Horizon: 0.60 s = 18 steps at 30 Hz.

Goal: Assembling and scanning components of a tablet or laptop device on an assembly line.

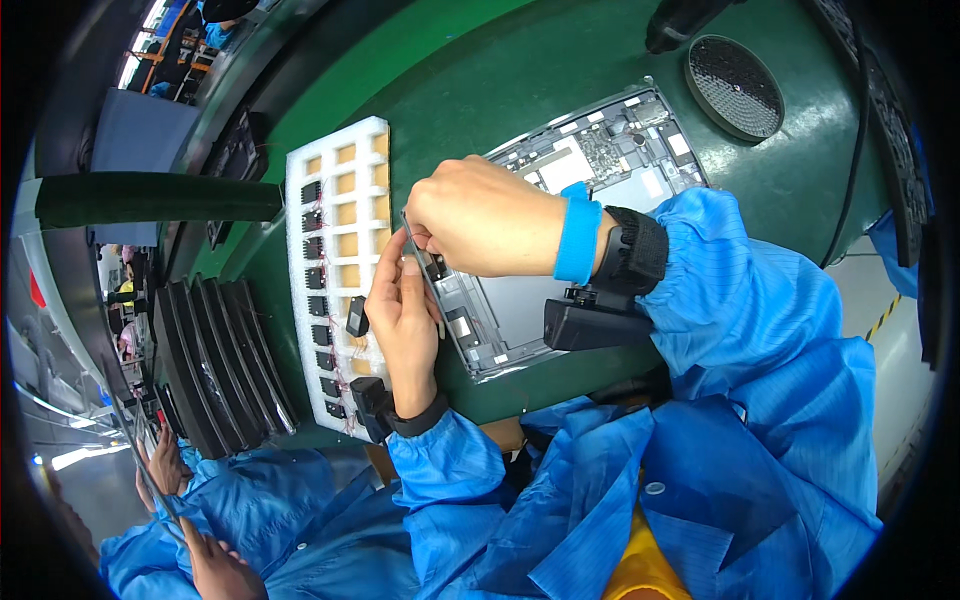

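An open laptop base (540, 310) lies on the green table, its inner parts and circuit board facing up. My right hand (480, 215) reaches over its left edge with fingers curled down; the fingertips are mostly hidden behind the hand. My left hand (403, 315) is at the same edge, thumb and fingers closed close to the right fingertips. Whatever either hand pinches there is too small or covered to make out. Beside my left hand stands a white foam tray (340, 138) with several small black wired modules (314, 277) in its left column of slots.
A round dish (704, 107) of small dark pieces sits at the far right, near a dark tool (680, 22). Several dark curved panels (220, 365) stand left of the tray. At lower left a co-worker's hands (220, 565) hold a thin flat panel.
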Tool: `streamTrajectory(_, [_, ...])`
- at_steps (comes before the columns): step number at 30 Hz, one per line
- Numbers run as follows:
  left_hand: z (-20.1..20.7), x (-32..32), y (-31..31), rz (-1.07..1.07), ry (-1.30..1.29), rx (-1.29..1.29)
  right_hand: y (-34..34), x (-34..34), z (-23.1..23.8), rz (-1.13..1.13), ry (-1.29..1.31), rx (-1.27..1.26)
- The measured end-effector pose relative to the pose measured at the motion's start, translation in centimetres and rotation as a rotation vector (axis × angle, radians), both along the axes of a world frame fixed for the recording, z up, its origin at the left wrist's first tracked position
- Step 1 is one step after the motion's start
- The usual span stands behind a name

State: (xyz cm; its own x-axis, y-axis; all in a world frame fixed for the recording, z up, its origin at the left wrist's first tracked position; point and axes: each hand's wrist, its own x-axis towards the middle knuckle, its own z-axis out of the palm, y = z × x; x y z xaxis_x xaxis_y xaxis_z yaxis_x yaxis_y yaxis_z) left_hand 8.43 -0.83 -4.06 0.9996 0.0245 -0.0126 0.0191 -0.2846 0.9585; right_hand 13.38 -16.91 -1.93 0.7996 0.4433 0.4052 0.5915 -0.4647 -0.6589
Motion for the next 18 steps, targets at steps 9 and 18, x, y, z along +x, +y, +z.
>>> streamTrajectory(9, [-0.15,0.11,-0.02,-0.022,0.027,-0.025,-0.29,0.08,-0.31,0.015,0.045,-0.01])
streamTrajectory(18, [0.13,-0.01,0.06,-0.014,0.009,-0.065,-0.18,0.03,-0.38,-0.014,-0.019,-0.037])
